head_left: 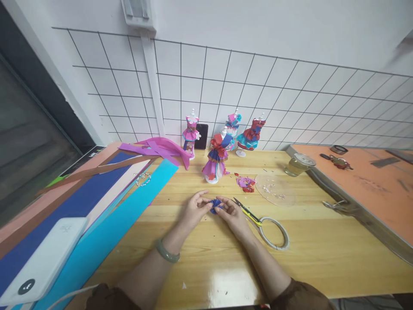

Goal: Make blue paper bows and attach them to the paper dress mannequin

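A small pleated dark blue piece [215, 206] is pinched between my two hands above the wooden table. My left hand [195, 208] grips its left side with thumb and fingers. On the right side, my right hand [231, 212] holds it the same way. Just beyond my hands stands a small dress form [217, 157] in red, blue and pink ruffles. Yellow-handled snips [251, 214] and a roll of white tape [275, 233] lie beside my right hand.
Coloured strips [129, 198] and a white power bank [45, 258] cover the left side. More dress forms [253, 134] and a phone [201, 136] stand by the wall. Scraps [246, 184], a clear bead dish [274, 189] and a glass cup [299, 165] are at right.
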Demonstrator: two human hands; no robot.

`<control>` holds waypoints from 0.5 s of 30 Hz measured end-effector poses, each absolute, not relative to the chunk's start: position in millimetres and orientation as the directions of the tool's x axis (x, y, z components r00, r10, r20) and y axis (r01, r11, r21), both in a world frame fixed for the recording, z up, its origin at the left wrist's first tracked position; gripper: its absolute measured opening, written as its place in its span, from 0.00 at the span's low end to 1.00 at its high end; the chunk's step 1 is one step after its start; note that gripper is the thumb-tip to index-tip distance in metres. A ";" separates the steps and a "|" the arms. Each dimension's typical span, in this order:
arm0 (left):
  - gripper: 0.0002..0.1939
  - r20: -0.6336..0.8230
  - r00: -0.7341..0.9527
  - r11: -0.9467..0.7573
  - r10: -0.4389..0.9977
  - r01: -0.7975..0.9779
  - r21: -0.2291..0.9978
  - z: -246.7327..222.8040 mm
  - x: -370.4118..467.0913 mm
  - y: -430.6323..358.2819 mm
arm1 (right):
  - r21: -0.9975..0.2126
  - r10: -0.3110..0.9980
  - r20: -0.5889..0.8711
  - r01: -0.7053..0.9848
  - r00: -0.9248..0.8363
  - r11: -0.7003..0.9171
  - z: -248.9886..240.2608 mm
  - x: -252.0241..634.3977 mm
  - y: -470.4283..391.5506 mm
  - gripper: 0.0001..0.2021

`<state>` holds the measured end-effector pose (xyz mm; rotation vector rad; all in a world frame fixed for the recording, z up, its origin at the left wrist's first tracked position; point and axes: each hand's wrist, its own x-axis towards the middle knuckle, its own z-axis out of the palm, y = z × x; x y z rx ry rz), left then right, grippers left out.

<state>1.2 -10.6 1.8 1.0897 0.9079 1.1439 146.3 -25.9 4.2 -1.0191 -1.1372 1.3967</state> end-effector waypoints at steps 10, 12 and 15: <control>0.26 0.043 0.125 -0.009 0.991 -0.257 0.966 5.0 1.6 -9.9 | -0.977 0.993 -0.050 -0.199 -0.111 -0.071 2.4 145.6 -24.3 0.19; 0.26 0.036 0.088 -0.012 0.995 -0.262 0.965 5.3 1.3 -9.3 | -0.981 0.991 -0.048 -0.184 -0.122 -0.070 3.4 146.2 -25.0 0.17; 0.26 0.016 0.053 -0.001 0.998 -0.255 0.967 5.4 2.2 -9.6 | -0.986 0.990 -0.036 -0.159 -0.136 -0.058 3.9 146.7 -26.1 0.16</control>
